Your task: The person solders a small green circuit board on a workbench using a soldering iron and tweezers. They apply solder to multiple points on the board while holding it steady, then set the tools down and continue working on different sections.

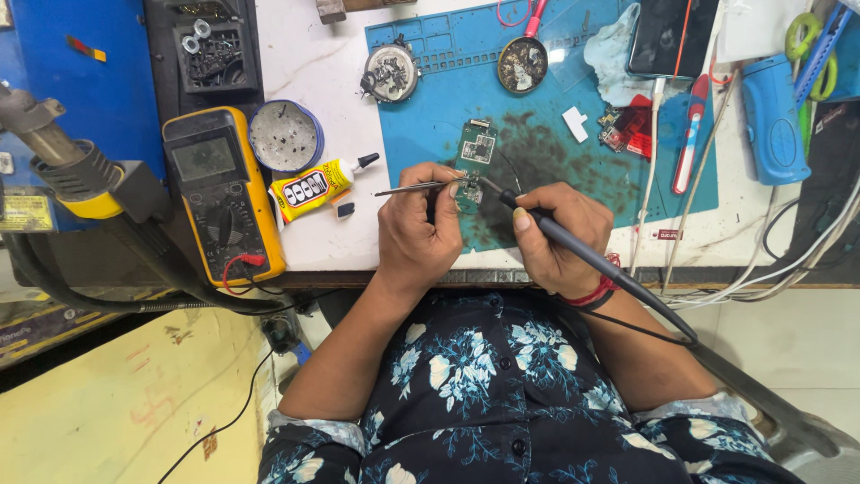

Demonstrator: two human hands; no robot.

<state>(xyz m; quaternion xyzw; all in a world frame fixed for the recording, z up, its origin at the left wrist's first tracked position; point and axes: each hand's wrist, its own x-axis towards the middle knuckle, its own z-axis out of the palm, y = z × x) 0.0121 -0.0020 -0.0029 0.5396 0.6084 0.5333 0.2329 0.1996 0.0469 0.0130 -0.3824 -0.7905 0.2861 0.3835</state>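
Near the desk's front edge, left hand [419, 231] grips tweezers [417, 188], right hand [553, 235] a soldering iron [573, 247] on a green circuit board [475, 157]; slipping could burn fingers.

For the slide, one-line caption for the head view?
Left hand holds tweezers and right hand a soldering iron at a green circuit board on a blue mat.

White marbled worktop [313, 63] — yellow floor [134, 403] below, brightly lit.
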